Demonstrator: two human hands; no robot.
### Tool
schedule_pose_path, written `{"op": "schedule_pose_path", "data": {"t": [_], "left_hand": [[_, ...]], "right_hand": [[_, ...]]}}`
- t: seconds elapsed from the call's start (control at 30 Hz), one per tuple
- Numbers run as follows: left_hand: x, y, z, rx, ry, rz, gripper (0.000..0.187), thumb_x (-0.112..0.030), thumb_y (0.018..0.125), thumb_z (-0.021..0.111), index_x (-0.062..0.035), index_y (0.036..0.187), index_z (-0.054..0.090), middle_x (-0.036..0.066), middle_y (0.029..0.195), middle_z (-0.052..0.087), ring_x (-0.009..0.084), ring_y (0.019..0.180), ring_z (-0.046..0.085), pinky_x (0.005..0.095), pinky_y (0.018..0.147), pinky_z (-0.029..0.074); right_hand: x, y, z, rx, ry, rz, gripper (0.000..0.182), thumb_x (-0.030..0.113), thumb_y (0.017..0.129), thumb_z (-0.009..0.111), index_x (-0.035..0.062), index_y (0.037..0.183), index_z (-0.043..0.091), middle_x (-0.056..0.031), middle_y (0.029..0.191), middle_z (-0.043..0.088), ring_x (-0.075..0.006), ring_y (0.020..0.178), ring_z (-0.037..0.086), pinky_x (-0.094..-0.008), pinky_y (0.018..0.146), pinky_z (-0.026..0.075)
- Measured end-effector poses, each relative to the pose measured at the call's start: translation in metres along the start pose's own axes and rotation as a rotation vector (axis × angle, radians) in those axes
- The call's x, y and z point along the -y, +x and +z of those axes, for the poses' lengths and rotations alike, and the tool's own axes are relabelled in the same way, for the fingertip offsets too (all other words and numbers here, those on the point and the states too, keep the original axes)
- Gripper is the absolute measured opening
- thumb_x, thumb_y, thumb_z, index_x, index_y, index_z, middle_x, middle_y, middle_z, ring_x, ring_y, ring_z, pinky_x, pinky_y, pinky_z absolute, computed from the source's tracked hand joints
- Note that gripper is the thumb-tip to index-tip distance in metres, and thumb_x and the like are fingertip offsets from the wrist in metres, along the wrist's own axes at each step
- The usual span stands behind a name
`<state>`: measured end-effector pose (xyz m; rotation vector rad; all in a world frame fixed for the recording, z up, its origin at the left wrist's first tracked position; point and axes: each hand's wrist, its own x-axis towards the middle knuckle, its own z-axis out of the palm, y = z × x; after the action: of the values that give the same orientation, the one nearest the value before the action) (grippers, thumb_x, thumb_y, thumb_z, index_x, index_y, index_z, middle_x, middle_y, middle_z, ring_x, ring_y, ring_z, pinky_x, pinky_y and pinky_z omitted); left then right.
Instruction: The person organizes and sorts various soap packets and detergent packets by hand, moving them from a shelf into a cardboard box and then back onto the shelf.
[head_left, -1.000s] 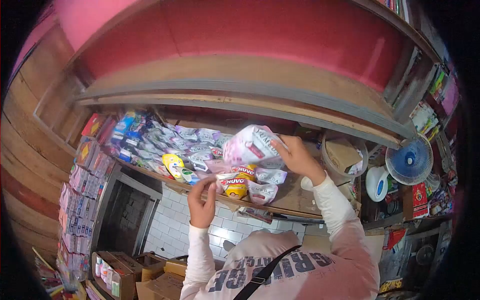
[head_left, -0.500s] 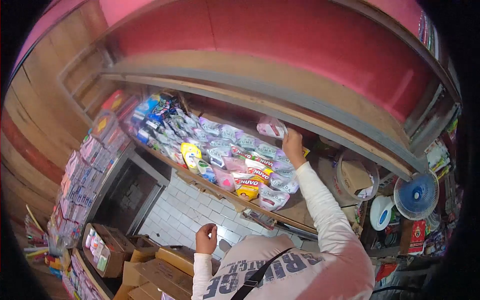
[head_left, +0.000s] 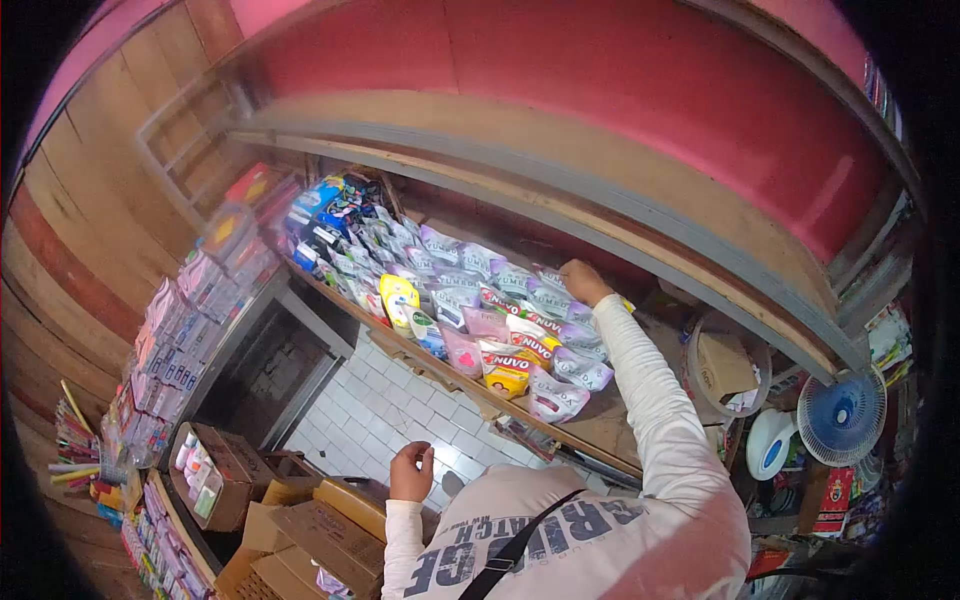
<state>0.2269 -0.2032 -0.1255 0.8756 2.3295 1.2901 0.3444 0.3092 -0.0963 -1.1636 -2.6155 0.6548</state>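
Observation:
My right hand reaches over the shelf to the back row, its fingers closed at the top of a pale purple and white refill pouch. That pouch now stands among other upright pouches, and its lower part is hidden. Silver-lilac pouches lettered YUMEDA and red-yellow NUVO pouches fill the rows in front. A yellow pouch stands farther left. Low over the tiled floor, my left hand hangs with loosely curled fingers; I see nothing in it.
A raised wooden ledge runs behind the pouches. Open cardboard boxes sit at lower left, beside stacked packs. To the right are a clear tub holding cardboard and a blue fan. White tiles cover the floor.
My right hand has lowered the pouch from above the back row to a place among the others. The left hand stays by my side. The view has shifted slightly.

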Motion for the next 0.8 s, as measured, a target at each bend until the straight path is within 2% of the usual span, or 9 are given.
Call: {"op": "schedule_pose_path", "data": {"t": [0.07,0.27,0.37,0.57,0.8], "left_hand": [[0.000,0.000,0.001,0.008,0.010,-0.009,0.016,-0.012,0.088,0.066,0.0027,0.094,0.068,0.015,0.082,0.070,0.0209,0.070,0.068,0.0322,0.061,0.051],[0.013,0.001,0.006,0.002,0.068,0.020,0.020,-0.015,0.087,0.067,0.0021,0.096,0.069,0.017,0.085,0.070,0.0250,0.072,0.069,0.0351,0.062,0.052],[0.010,0.002,0.007,0.003,0.075,-0.001,0.021,-0.016,0.086,0.067,0.0019,0.097,0.069,0.018,0.086,0.070,0.0260,0.072,0.069,0.0358,0.062,0.053],[0.001,-0.002,0.005,0.002,0.098,-0.025,0.020,-0.015,0.086,0.066,0.0014,0.096,0.069,0.017,0.086,0.070,0.0256,0.073,0.069,0.0353,0.063,0.052],[0.000,-0.015,0.004,-0.022,0.136,-0.044,0.019,-0.015,0.086,0.066,0.0018,0.096,0.068,0.016,0.088,0.071,0.0253,0.072,0.068,0.0357,0.063,0.052]], "right_hand": [[0.004,-0.002,-0.005,0.077,-0.071,0.013,0.023,0.013,0.085,0.058,0.0042,0.101,0.071,-0.0246,0.093,0.068,-0.0403,0.091,0.067,-0.0446,0.081,0.051],[0.005,-0.006,-0.011,0.118,-0.068,0.097,0.029,0.007,0.082,0.058,0.0076,0.108,0.072,-0.0220,0.110,0.067,-0.0341,0.102,0.067,-0.0429,0.087,0.052],[-0.007,0.001,-0.002,0.054,0.030,0.081,0.030,0.008,0.083,0.059,0.0074,0.111,0.071,-0.0213,0.114,0.066,-0.0352,0.105,0.065,-0.0427,0.090,0.051],[-0.018,0.009,0.009,-0.015,0.008,0.033,0.029,0.011,0.085,0.059,0.0063,0.112,0.070,-0.0207,0.117,0.065,-0.0360,0.109,0.063,-0.0422,0.095,0.049],[0.010,-0.009,-0.009,-0.097,0.028,-0.004,0.035,0.013,0.087,0.062,0.0016,0.120,0.063,-0.0238,0.117,0.064,-0.0364,0.110,0.062,-0.0421,0.095,0.049]]}}
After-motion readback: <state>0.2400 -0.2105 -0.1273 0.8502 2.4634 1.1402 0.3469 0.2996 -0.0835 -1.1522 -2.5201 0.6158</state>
